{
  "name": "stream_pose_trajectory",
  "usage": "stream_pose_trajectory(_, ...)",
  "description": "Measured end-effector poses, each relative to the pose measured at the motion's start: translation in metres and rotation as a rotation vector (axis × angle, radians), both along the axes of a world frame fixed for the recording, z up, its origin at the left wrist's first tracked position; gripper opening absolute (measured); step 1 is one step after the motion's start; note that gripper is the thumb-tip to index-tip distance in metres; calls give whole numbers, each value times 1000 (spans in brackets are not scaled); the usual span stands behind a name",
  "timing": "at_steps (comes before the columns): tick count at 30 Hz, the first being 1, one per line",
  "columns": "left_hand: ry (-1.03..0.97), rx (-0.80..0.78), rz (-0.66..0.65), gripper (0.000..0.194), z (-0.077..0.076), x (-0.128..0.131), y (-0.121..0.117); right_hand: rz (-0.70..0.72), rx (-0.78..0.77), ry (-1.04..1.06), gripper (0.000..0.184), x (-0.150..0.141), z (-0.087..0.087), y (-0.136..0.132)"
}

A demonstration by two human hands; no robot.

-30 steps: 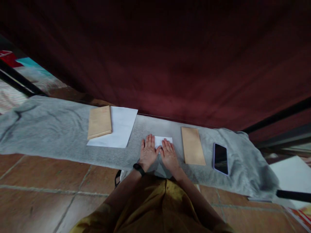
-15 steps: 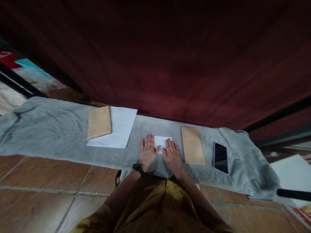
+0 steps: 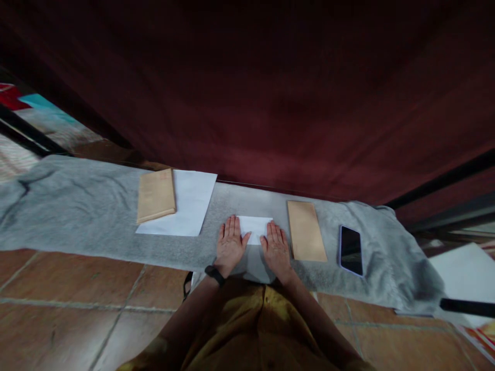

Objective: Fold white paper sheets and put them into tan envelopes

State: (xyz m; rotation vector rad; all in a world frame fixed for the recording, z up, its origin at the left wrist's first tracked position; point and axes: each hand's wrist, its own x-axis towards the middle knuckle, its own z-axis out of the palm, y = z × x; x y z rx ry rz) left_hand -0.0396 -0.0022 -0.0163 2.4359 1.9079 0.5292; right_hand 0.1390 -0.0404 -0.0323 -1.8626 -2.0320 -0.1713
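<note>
White rectangular paper (image 3: pixel 256 225) lies crosswise between my left hand (image 3: pixel 229 248) and right hand (image 3: pixel 277 250), both flattened, thumbs out, gripping nothing!

I have a small piece of white paper (image 3: pixel 255 224), rectangular, its longer sides running left to right from where I watch. It lies flat on the grey cloth (image 3: pixel 232 198), its far edge nearly straight. The left hand (image 3: pixel 231 245) overlaps its left end and the right hand (image 3: pixel 276 248) its right end, so I see mostly the middle stretch between them, plus the far right corner by the right fingertips. I make out faint shading there, but can't tell whether it's a crease.
</note>
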Motion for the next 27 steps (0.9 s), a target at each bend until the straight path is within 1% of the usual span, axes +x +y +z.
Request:
stream_pose_trajectory(8, 2, -2, 14, 63, 2, -5, -3, -25, -12, -6, 58, 3, 1, -4)
stream_pose_trajectory(14, -8, -10, 25, 61, 3, -9, -5, -36, -9, 8, 59, 2, 2, -5)
stream_pose_trajectory(21, -10, -30, 43, 59, 1, -17, -7, -40, -22, 3, 60, 2, 4, -6)
stream_pose_trajectory(24, -16, -26, 68, 59, 2, -16, -7, -36, -7, 3, 60, 2, 4, -6)
stream_pose_trajectory(27, -33, -15, 101, 59, 5, -8, -7, -29, -1, 0, 59, 2, 3, -6)
